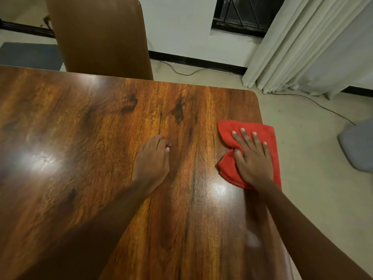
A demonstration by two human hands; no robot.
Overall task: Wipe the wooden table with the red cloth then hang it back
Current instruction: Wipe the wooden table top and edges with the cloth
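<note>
The glossy wooden table (80,128) fills most of the view. A folded red cloth (228,128) lies at the table's right edge, part of it hanging over the side. My right hand (252,158) presses flat on the cloth with fingers spread, pinning it to the wood. My left hand (152,158) rests on the bare tabletop near the middle, fingers curled down with the tips touching the wood, holding nothing.
A brown chair (101,37) stands at the table's far edge. White curtains (302,47) hang at the right, below a dark window (248,15). A cable (323,107) runs along the floor, and a grey cushion (357,146) lies at far right.
</note>
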